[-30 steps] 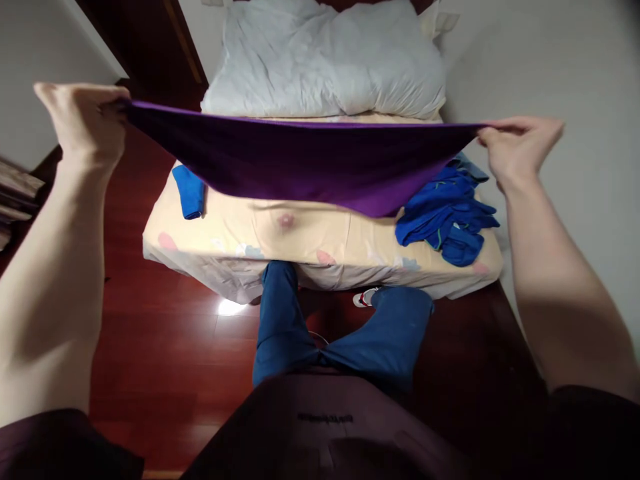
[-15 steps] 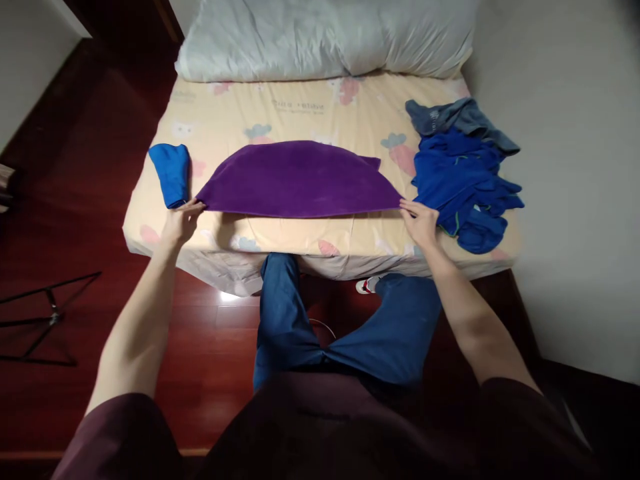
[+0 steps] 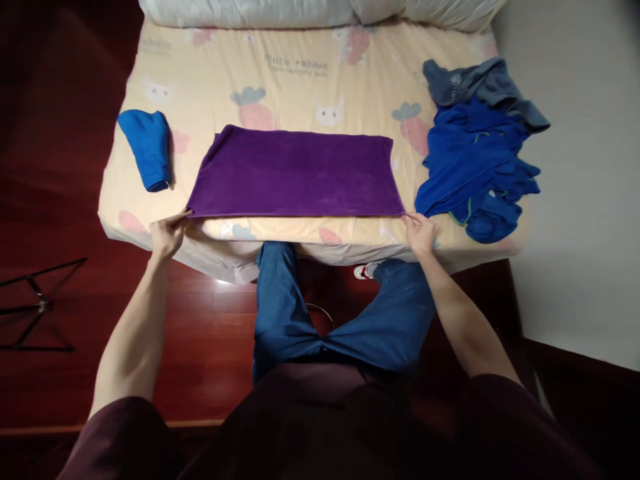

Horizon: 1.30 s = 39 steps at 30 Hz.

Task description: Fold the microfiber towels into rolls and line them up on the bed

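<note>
A purple cloth, towel-like (image 3: 300, 173), is stretched in a flat rectangle on the bed, its near edge pulled taut. My left hand (image 3: 169, 233) pinches its near left corner. At the near right corner, my right hand (image 3: 419, 232) pinches the cloth between thumb and fingers. Left of it lies a folded blue cloth (image 3: 150, 150), apart from my left hand. Beyond my right hand sits a rumpled pile of blue cloth (image 3: 473, 167), with a grey-blue cloth (image 3: 485, 90) on its far side.
The bed (image 3: 280, 87) has a pale yellow sheet printed with carrots and rabbits. A white quilt (image 3: 260, 12) lies across its far end. A wall (image 3: 575, 187) borders the right side. Black stand legs (image 3: 43, 305) rest on the dark red floor at the left.
The purple cloth's far part has settled from a billowed arch into a flat rectangle. My left hand has moved slightly left and nearer me, both hands keeping their corners. The view has tilted down.
</note>
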Motion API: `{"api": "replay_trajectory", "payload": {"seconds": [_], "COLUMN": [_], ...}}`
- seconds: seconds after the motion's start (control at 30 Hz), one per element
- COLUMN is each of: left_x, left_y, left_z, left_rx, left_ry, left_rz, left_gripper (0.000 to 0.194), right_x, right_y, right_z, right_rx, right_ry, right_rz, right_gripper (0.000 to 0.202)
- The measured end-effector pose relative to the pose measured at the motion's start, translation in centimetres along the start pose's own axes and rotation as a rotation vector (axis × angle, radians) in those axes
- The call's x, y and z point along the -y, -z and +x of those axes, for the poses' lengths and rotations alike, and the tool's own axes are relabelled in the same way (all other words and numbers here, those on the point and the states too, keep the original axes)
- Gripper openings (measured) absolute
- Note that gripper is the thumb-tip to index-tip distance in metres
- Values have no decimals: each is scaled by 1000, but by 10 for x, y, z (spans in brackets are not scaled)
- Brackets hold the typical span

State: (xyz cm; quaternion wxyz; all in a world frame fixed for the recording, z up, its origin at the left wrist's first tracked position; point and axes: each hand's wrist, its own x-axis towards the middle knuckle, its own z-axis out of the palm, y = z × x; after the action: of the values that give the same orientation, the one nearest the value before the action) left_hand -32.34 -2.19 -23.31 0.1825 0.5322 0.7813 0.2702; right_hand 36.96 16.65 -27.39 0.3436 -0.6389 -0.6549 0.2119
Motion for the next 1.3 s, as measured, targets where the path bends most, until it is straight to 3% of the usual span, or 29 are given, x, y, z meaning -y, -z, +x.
{"api": "replay_trajectory", "payload": {"seconds": [0.23,0.33,0.4,0.5,0.57,0.63,0.7,0.77,0.87,0.93,1.07,1.17,1.3], "left_x": [21,3,-25,-84,-123,-154,-171,-175,-161,-142,-101,-85,-93], "left_y": [-13,-5,-1,-18,-46,-81,-112,-127,-119,-102,-81,-85,-99], "left_z": [-39,-42,-35,-11,12,33,46,45,24,6,-12,-10,-3], "left_rx": [115,162,144,71,71,138,249,319,300,296,322,287,249], "left_ry": [-219,-272,-304,-343,-364,-387,-433,-496,-567,-591,-590,-560,-544], "left_rz": [253,358,379,315,260,229,229,236,237,261,346,391,416], "left_gripper": [38,41,46,55,58,59,59,55,44,33,31,34,36], "right_x": [1,21,50,113,159,200,227,240,232,213,157,125,120], "right_y": [24,25,14,-34,-85,-138,-181,-202,-191,-165,-110,-91,-92], "right_z": [-48,-50,-43,-26,-17,-13,-14,-18,-24,-29,-32,-30,-29], "right_rx": [274,259,234,223,256,368,578,712,683,646,706,706,648], "right_ry": [211,231,266,341,396,430,457,470,528,610,766,768,715], "right_rz": [-301,-427,-450,-331,-234,-190,-182,-179,-114,-65,-137,-293,-428], "right_gripper": [31,29,34,51,56,58,59,59,52,42,27,30,38]}}
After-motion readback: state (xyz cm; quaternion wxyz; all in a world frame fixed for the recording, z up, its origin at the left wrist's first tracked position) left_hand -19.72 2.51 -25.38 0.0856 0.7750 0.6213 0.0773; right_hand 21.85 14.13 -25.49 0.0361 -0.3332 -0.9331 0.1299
